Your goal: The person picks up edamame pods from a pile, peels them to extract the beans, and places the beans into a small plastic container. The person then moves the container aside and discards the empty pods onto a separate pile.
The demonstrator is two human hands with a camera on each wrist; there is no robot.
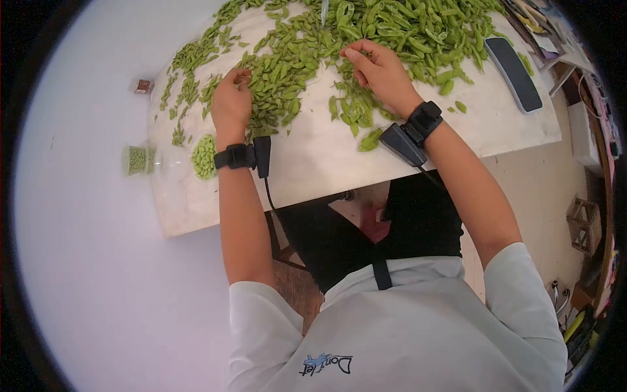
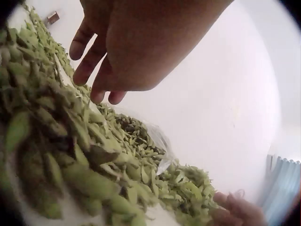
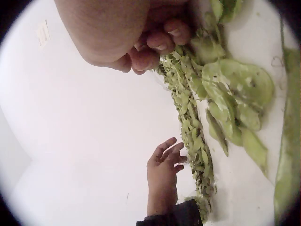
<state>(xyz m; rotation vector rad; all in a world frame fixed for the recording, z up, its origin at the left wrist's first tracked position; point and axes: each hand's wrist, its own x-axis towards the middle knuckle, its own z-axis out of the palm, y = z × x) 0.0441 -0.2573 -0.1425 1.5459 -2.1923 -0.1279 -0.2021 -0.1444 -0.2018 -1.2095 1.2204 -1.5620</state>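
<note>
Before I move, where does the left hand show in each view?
Head: left hand in the upper half, left of centre.
Left wrist: at the top, large, left of centre.
Right wrist: lower middle, the smaller of two hands.
Shared landmark: green pods, in all three.

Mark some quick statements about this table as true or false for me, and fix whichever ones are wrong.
1. The left hand is closer than the right hand to the pale green beans. True.
2. A dark, phone-like slab lies on the white table. True.
3. The phone-like slab lies between the two hands. False: it lies to the right of the right hand.
4. The left wrist strap and the right wrist strap are black. True.
5. The pale green beans lie farther from the table's near edge than the left hand. False: they lie nearer that edge.
6. The right hand rests on the phone-like slab. False: it is by the green pods.
</note>
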